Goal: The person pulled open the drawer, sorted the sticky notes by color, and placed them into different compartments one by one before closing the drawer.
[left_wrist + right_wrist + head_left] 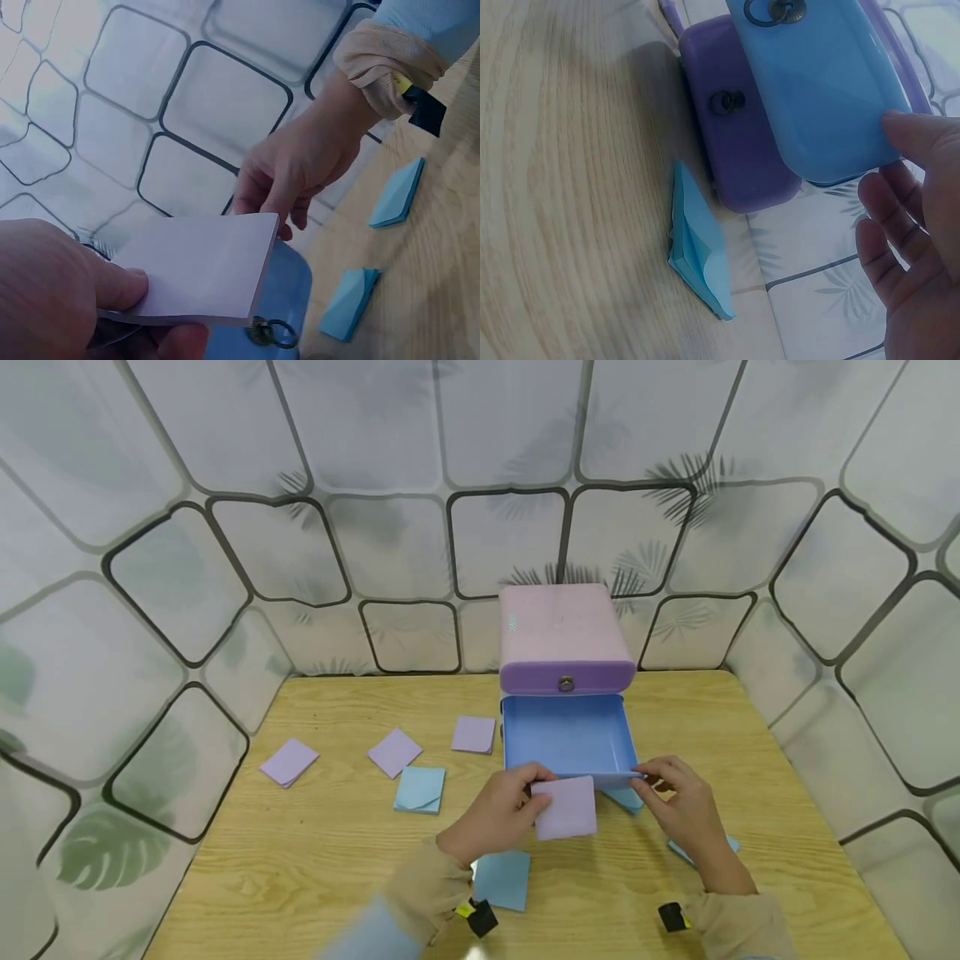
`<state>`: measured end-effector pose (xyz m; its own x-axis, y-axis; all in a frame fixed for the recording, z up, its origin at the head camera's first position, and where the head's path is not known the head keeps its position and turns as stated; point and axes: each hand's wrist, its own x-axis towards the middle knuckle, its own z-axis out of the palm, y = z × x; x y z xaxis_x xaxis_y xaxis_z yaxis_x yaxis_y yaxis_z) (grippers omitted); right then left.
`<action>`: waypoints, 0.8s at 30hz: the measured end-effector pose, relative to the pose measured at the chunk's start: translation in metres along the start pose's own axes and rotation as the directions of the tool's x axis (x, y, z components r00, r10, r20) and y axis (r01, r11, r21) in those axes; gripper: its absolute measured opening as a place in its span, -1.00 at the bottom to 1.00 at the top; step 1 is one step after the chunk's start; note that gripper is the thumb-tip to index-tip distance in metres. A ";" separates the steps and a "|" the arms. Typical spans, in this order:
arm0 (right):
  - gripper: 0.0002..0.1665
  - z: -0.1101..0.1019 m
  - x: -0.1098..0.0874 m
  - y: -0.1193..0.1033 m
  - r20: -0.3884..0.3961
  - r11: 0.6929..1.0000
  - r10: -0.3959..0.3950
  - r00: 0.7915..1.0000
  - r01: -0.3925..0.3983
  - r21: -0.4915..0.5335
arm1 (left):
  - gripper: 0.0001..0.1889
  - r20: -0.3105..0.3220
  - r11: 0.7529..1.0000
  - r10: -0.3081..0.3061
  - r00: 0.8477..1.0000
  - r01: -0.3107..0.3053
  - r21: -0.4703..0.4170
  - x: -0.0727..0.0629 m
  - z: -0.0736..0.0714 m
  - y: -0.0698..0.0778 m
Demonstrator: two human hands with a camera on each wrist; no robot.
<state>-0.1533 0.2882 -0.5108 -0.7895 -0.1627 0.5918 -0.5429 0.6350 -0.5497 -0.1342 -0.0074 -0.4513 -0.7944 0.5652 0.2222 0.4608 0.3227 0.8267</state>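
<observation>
My left hand (pixel 495 810) grips a light purple sticky note pad (pixel 567 810) between thumb and fingers. It holds the pad at the front of a pulled-out blue drawer (pixel 566 739). At that drawer's front right corner, my right hand (pixel 686 810) pinches the rim with thumb and index finger. The drawer belongs to a small pink and purple drawer cabinet (pixel 561 622). In the right wrist view, the blue front carries a ring pull (pixel 776 9), and a closed purple drawer (pixel 739 127) sits beneath it.
Purple pads (pixel 289 762) lie at the table's left and beside the drawer. Several blue pads are spread around, one (pixel 419 789) left of my hands, one (pixel 504 881) by my left wrist, one (pixel 626 799) under the drawer front. A patterned curtain (pixel 390 552) surrounds the table.
</observation>
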 end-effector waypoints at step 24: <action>-0.74 0.000 0.000 0.003 0.030 0.999 0.011 0.999 -0.010 -0.034 | -0.69 -0.020 0.985 -0.170 0.985 0.170 -0.002 0.077 -0.049 -0.007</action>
<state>-0.1550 0.2901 -0.5120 -0.8037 -0.1787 0.5676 -0.5250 0.6621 -0.5348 -0.2176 -0.0030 -0.4148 -0.8688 0.4871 0.0887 0.3183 0.4123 0.8536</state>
